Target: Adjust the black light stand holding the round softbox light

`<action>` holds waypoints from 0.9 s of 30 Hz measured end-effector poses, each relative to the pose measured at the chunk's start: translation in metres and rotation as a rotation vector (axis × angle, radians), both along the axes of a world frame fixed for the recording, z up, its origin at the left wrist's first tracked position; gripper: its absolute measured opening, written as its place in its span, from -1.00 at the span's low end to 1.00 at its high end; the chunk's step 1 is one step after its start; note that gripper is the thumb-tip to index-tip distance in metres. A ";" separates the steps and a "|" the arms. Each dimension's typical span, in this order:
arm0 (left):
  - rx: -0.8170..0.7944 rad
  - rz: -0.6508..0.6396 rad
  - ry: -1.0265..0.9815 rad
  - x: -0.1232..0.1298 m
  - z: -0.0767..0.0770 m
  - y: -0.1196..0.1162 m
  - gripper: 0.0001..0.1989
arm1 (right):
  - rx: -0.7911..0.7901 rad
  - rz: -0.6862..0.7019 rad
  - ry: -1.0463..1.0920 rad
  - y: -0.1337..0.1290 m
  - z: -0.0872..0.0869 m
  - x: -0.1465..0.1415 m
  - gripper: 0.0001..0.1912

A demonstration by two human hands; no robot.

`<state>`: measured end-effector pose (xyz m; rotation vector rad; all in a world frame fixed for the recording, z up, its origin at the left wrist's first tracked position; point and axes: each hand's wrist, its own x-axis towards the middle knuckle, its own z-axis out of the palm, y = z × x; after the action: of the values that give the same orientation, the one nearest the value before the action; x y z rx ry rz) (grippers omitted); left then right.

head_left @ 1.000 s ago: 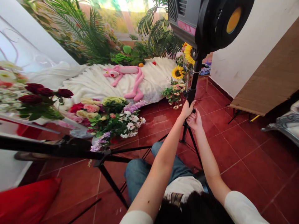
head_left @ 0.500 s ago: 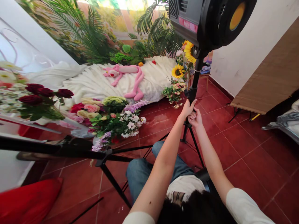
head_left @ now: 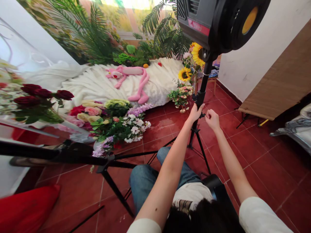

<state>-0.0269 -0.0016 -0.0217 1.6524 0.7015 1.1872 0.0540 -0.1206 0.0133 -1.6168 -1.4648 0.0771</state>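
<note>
A black light stand (head_left: 206, 76) rises in front of me and bears a large black studio lamp (head_left: 218, 26) at the top. My left hand (head_left: 195, 113) is wrapped round the stand's pole just under a black collar (head_left: 199, 97). To the right of the pole, my right hand (head_left: 212, 119) is closed with its fingers curled, close to a small black knob (head_left: 202, 115). Whether its fingertips touch the knob or hold anything is too small to tell.
Tripod legs (head_left: 202, 152) spread over the red tiled floor (head_left: 243, 142). Another black stand (head_left: 80, 157) crosses the left side. Flowers (head_left: 114, 124) border a white-draped platform (head_left: 89, 84) bearing a pink plush toy (head_left: 132, 71). A brown board (head_left: 279, 71) leans at right.
My right hand has moved a little to the right, away from my left hand and the pole, uncovering the small knob. My left hand keeps its place on the stand.
</note>
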 end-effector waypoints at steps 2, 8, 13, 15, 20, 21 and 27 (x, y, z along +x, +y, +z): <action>-0.004 0.003 -0.020 0.000 0.000 -0.001 -0.62 | 0.098 -0.019 0.163 0.005 0.002 -0.003 -0.79; -0.043 -0.017 -0.091 0.000 -0.003 -0.009 -0.56 | 0.134 0.053 0.326 0.038 0.010 -0.016 -0.50; -0.045 -0.002 -0.126 0.000 -0.008 -0.010 -0.69 | -0.040 -0.033 0.372 0.062 0.011 -0.028 -0.66; -0.023 0.001 -0.096 0.000 -0.010 -0.009 -0.70 | -0.039 -0.072 0.365 0.067 0.010 -0.028 -0.69; -0.005 0.023 -0.049 -0.001 -0.011 -0.009 -0.63 | 0.035 0.011 0.394 0.077 0.010 -0.020 -0.65; -0.011 0.028 -0.035 -0.001 -0.010 -0.010 -0.59 | 0.055 0.027 0.411 0.079 0.011 -0.019 -0.64; 0.011 0.006 -0.017 -0.003 -0.003 -0.013 -0.44 | 0.140 0.046 0.475 0.086 0.021 -0.021 -0.59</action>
<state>-0.0300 -0.0145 -0.0249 1.6485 0.6907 1.2100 0.0325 -0.0342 0.0343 -1.3369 -1.1113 0.3532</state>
